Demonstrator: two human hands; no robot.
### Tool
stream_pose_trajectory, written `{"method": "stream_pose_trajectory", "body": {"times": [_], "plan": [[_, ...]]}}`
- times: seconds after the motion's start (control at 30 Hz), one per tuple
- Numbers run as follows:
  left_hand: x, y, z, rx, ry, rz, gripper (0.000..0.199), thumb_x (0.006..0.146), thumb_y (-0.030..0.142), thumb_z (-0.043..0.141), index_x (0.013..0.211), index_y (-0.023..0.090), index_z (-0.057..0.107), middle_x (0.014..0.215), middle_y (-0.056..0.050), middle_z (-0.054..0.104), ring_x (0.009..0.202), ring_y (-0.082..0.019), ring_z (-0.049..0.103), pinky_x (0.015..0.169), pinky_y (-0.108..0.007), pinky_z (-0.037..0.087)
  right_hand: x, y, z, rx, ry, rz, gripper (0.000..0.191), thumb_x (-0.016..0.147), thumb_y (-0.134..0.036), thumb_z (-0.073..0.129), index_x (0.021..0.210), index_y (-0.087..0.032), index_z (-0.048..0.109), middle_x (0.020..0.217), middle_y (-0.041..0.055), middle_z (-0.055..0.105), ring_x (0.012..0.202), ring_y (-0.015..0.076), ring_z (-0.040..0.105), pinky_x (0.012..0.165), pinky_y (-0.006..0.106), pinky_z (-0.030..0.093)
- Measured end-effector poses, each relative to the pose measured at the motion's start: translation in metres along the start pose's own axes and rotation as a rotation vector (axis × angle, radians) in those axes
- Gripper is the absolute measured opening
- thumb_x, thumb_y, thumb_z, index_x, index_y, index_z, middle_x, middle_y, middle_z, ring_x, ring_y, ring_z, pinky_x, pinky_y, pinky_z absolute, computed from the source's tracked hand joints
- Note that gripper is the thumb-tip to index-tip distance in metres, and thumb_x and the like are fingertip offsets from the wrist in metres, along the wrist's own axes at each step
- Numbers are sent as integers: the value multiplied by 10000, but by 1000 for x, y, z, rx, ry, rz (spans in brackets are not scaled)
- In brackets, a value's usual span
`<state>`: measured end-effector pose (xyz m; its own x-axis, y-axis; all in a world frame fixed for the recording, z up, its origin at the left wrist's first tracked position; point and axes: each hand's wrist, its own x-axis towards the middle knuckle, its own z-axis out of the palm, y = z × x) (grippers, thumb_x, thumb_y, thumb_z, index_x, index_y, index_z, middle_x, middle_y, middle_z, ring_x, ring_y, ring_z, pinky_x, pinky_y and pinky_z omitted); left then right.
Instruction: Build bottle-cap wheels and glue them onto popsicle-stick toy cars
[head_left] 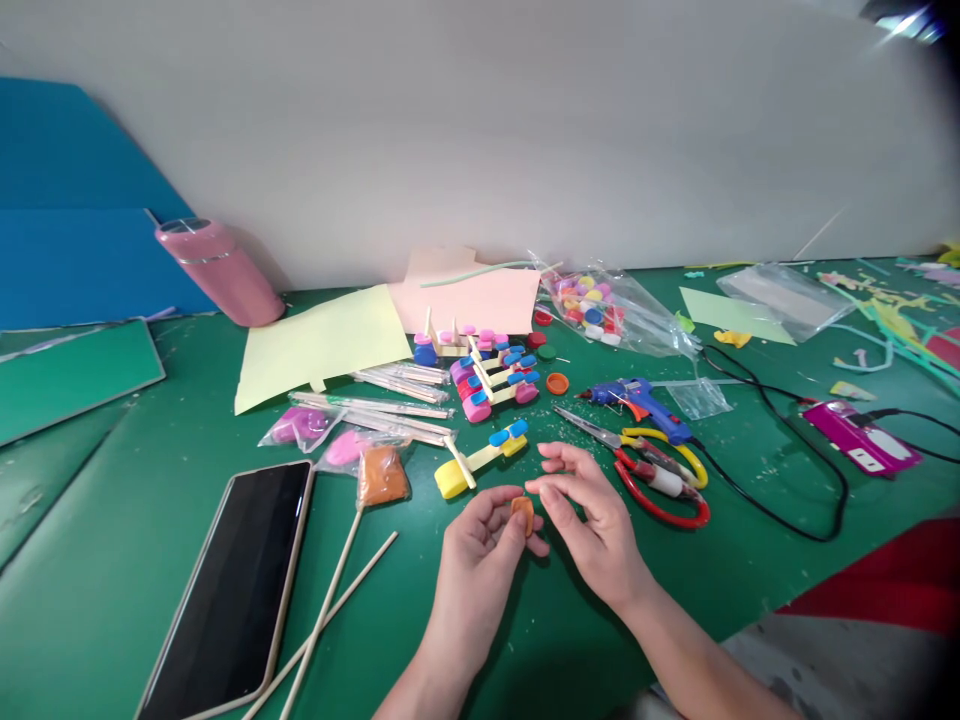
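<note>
Between the thumb and fingers of my left hand (484,550) is a small flattened piece of orange clay (523,514). Just to its right hovers my right hand (596,530), fingers stretched and apart, its fingertips close to the clay. Beyond my hands lies a small yellow model (480,462) with a pale stick and two blue ovals on it. Several similar models (491,378) in pink, red and blue stand grouped farther back. An orange clay packet (382,475) rests left of my left hand, partly over a wooden stick (330,590).
A phone (232,590) lies at left. Scissors (652,465), a blue glue gun (637,400) and its black cord (817,530) are at right. Behind them are a bag of bottle caps (600,305), paper sheets (322,340) and a pink tumbler (225,275) against the wall.
</note>
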<state>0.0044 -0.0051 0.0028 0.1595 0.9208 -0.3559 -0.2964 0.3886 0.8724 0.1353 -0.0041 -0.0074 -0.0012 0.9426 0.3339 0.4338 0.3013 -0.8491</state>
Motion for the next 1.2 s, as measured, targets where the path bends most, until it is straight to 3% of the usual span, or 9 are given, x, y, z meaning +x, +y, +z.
{"method": "stream_pose_trajectory", "body": {"times": [0.3,0.53,0.8,1.0,1.2], "plan": [[0,-3,1,57,-9,64,178,704,215,622,860,136,588,657,-11,653,565,-119,587,571,-235,474,5,-3,2,-99,-85,-62,113,787,-204,559,823,-222,665,1159,73,491,1015,222,504,805,366,471],[2,-2,0,-23,-11,-20,202,707,246,636,861,120,601,641,-20,656,560,-133,611,600,-252,475,5,-2,2,-53,-35,-19,188,839,-221,491,955,-229,639,1170,78,494,987,204,528,836,364,466],[1,-2,1,-8,61,20,236,712,235,623,928,153,576,687,-14,692,637,-152,644,648,-251,485,0,-2,5,-107,-16,26,103,783,-236,557,805,-214,654,1091,80,523,949,215,538,806,366,486],[2,-3,1,84,31,99,95,732,213,604,789,141,629,718,-26,690,625,-133,620,613,-225,486,2,-1,4,-89,-33,-25,141,810,-196,521,847,-215,656,1102,83,519,959,206,536,802,361,492],[3,-6,-4,24,16,23,162,744,257,603,834,131,654,719,-35,693,656,-145,622,656,-248,486,1,-1,5,-62,-25,-22,145,814,-219,530,888,-219,655,1090,80,524,958,204,540,807,360,489]]}}
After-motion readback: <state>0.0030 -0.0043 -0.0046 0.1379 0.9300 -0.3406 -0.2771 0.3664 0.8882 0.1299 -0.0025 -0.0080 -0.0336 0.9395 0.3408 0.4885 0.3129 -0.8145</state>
